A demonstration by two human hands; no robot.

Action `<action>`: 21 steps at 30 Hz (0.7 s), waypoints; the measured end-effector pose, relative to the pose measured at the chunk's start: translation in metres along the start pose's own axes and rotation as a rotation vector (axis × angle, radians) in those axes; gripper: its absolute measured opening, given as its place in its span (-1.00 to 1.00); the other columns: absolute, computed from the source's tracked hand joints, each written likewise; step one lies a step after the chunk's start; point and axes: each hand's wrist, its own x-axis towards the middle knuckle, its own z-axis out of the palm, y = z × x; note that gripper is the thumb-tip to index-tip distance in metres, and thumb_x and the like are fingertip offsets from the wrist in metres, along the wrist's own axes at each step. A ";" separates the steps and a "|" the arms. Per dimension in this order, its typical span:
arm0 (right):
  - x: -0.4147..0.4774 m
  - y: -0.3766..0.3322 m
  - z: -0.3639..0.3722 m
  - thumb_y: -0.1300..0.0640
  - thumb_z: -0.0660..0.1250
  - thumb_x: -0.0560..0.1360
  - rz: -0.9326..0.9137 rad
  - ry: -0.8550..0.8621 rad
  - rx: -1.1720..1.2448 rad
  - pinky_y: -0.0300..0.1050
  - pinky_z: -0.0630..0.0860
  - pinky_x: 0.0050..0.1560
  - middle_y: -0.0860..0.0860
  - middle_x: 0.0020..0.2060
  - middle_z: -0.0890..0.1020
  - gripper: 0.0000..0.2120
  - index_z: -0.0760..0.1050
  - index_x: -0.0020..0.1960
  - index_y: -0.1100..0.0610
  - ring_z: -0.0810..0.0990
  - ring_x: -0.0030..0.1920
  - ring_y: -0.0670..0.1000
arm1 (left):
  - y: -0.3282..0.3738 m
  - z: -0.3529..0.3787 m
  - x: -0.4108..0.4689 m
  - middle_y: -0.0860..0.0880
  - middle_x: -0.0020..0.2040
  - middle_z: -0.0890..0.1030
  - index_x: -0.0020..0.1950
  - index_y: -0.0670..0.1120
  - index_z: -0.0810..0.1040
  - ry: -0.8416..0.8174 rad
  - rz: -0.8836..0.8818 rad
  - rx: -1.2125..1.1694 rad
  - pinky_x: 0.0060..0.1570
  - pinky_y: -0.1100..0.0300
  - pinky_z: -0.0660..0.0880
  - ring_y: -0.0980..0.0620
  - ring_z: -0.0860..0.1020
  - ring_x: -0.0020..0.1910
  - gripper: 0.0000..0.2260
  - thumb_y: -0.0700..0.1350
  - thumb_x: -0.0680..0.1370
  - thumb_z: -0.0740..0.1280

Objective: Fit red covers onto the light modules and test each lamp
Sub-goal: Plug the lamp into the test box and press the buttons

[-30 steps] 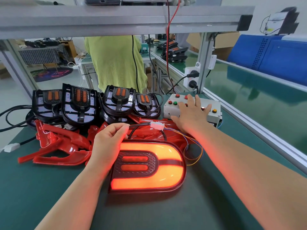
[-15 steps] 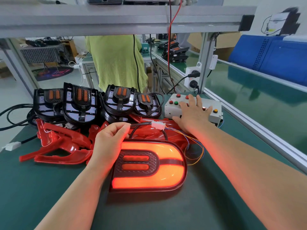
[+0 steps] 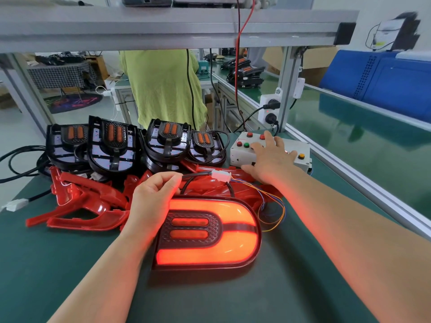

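A covered lamp (image 3: 210, 231) lies on the green mat, glowing red in a U-shaped band. My left hand (image 3: 152, 199) rests on its left end, fingers curled around the lamp's black cable near the white connector (image 3: 220, 176). My right hand (image 3: 270, 159) lies flat with spread fingers on the white test box (image 3: 240, 151), covering some of its buttons. Loose red covers (image 3: 81, 206) are piled behind and left of the lamp. Several black uncovered light modules (image 3: 112, 143) stand in a row behind them.
A person in a yellow-green shirt (image 3: 163, 87) stands beyond the bench. Black cables (image 3: 21, 159) loop at the far left, with a white plug (image 3: 15, 203) on the mat. An aluminium rail (image 3: 363, 185) edges the bench on the right, a frame beam (image 3: 177, 24) overhead.
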 end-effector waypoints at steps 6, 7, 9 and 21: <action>-0.001 0.000 0.001 -0.34 0.31 0.48 -0.008 0.003 -0.016 0.52 0.08 0.39 -0.01 0.62 -0.12 -0.25 0.15 0.55 -0.11 -0.09 0.60 0.18 | -0.001 0.000 0.000 0.18 -0.34 0.62 -0.08 0.06 0.68 0.002 0.004 -0.008 -0.07 0.20 0.52 0.23 0.56 -0.27 -0.90 -0.04 0.58 0.37; -0.001 0.000 0.002 -0.33 0.31 0.48 -0.010 0.007 -0.017 0.53 0.07 0.39 -0.01 0.62 -0.11 -0.25 0.15 0.55 -0.10 -0.10 0.60 0.18 | -0.001 0.000 0.001 0.18 -0.34 0.62 -0.08 0.06 0.68 0.003 0.008 -0.008 -0.08 0.22 0.51 0.26 0.55 -0.28 -0.90 -0.05 0.58 0.38; -0.001 -0.002 0.002 -0.32 0.30 0.50 -0.015 0.013 -0.026 0.54 0.06 0.39 0.00 0.62 -0.10 -0.26 0.14 0.56 -0.08 -0.12 0.60 0.17 | -0.001 0.000 0.001 0.18 -0.34 0.62 -0.09 0.07 0.68 0.001 0.010 -0.006 -0.10 0.24 0.49 0.29 0.54 -0.29 -0.90 -0.04 0.58 0.38; -0.002 0.002 0.001 -0.30 0.28 0.52 -0.037 0.025 -0.014 0.54 0.03 0.40 0.01 0.62 -0.11 -0.28 0.13 0.57 -0.10 -0.16 0.61 0.18 | -0.004 0.001 0.002 0.16 -0.33 0.60 -0.16 0.14 0.68 -0.011 -0.017 -0.038 -0.17 0.25 0.49 0.29 0.52 -0.34 -0.86 0.01 0.57 0.38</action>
